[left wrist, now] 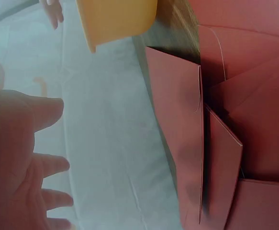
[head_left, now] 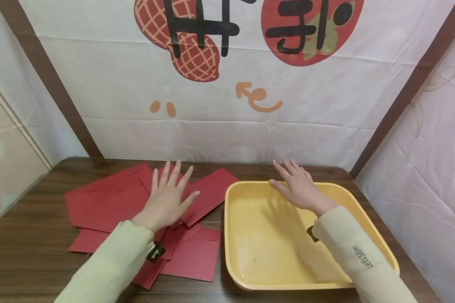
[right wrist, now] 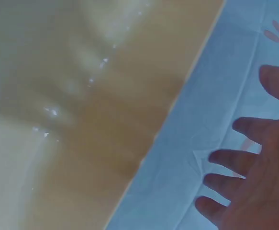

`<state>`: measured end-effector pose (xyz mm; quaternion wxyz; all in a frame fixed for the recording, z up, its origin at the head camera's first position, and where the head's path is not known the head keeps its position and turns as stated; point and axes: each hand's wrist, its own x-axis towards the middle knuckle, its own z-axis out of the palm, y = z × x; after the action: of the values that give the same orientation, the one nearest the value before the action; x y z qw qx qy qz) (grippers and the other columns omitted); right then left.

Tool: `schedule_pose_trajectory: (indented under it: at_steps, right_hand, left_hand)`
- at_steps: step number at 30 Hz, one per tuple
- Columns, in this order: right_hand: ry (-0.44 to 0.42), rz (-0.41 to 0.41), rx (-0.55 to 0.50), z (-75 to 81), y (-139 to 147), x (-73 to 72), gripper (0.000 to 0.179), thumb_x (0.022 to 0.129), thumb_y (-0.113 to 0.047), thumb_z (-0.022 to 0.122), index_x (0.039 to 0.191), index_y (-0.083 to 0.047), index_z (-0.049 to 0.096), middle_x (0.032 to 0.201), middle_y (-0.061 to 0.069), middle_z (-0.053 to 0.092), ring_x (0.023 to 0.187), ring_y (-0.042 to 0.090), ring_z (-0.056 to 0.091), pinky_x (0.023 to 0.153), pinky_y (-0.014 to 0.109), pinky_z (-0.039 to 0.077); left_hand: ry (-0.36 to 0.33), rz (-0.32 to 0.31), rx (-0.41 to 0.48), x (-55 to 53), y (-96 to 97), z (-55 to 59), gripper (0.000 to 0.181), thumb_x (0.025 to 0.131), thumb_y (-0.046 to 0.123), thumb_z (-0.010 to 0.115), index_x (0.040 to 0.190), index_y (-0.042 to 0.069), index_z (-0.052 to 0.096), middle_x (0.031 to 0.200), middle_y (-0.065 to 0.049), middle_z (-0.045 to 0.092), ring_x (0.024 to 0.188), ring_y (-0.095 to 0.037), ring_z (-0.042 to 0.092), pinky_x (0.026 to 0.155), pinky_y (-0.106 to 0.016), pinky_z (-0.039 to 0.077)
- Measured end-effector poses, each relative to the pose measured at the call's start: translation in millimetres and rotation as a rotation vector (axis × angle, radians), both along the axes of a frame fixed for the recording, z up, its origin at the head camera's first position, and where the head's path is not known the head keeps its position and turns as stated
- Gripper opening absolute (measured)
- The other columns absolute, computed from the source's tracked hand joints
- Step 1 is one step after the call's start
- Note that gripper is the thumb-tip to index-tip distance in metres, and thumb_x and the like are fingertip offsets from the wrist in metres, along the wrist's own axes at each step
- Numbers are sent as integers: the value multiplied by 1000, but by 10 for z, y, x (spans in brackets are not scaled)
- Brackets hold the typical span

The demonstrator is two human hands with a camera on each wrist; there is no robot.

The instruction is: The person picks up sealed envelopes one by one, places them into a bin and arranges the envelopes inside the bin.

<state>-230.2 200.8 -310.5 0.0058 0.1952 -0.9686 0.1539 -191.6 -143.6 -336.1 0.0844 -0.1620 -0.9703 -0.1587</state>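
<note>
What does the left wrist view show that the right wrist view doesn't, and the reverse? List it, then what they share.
Only the left wrist view: the left grip, the envelopes, a strip of table and the outer side of the tray.

Only the right wrist view: the tray's inside, with shiny spots on it.

Both: part of the tray, the cloth and the right grip, though the left wrist view catches just its fingers at the top edge.

Shows the left hand (left wrist: 10, 158) at the left edge, with its fingers (left wrist: 53, 165) extended, apart from the overlapping red envelopes (left wrist: 220, 158) at right. Includes a strip of wooden table (left wrist: 172, 33) beside them, a yellow tray (left wrist: 117, 21) cut off at the top, the right hand (left wrist: 51, 10) near it, and pale printed cloth (left wrist: 110, 143) behind.
</note>
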Motion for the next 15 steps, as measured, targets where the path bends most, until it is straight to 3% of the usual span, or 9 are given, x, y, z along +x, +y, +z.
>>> schedule_pose_trajectory:
  at_steps: [5, 9, 15]
  right_hand:
    - [-5, 43, 19, 48, 83, 83, 67, 99, -41, 49, 153, -12, 22, 158, 22, 16, 145, 44, 8, 107, 69, 12]
    - [-15, 87, 54, 123, 174, 177, 66, 97, -37, 54, 151, -8, 28, 154, 26, 24, 143, 48, 13, 104, 72, 16]
    - [-47, 110, 72, 205, 346, 285, 65, 96, -38, 55, 148, -7, 33, 150, 29, 31, 140, 49, 22, 105, 68, 24]
  left_hand:
    - [-8, -26, -31, 100, -34, 10, 68, 98, 39, 50, 152, 7, 24, 158, -24, 7, 145, -45, 4, 113, -63, 0]
    - [-6, -63, -56, 203, -72, 19, 68, 98, 36, 53, 151, 5, 25, 158, -25, 9, 142, -46, 20, 113, -60, 16]
    - [13, -113, -55, 349, -165, 14, 67, 96, 33, 56, 150, 3, 28, 157, -25, 13, 133, -46, 38, 106, -57, 34]
